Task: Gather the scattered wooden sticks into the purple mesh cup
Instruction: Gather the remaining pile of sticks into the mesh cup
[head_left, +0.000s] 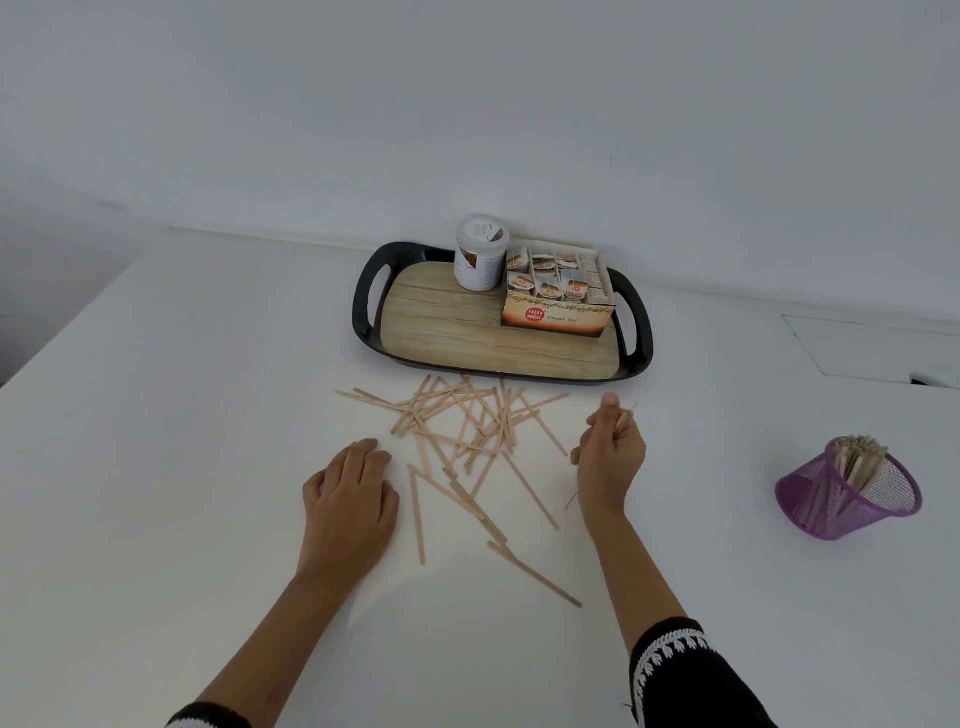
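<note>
Many thin wooden sticks (470, 431) lie scattered and crossed on the white table between my hands, in front of the tray. My left hand (353, 493) rests flat on the table at the pile's left edge, fingers together, holding nothing. My right hand (608, 457) is at the pile's right edge, its fingers closed around a small bundle of sticks (623, 421) whose ends poke up past the thumb. The purple mesh cup (852, 493) stands far to the right, leaning in the wide view, with several sticks upright inside it.
A black tray (363, 312) with a wood-patterned floor sits behind the pile. On it stand a white lidded tub (480, 254) and an open box of ginger tea bags (558, 296). A wall rises right behind the tray.
</note>
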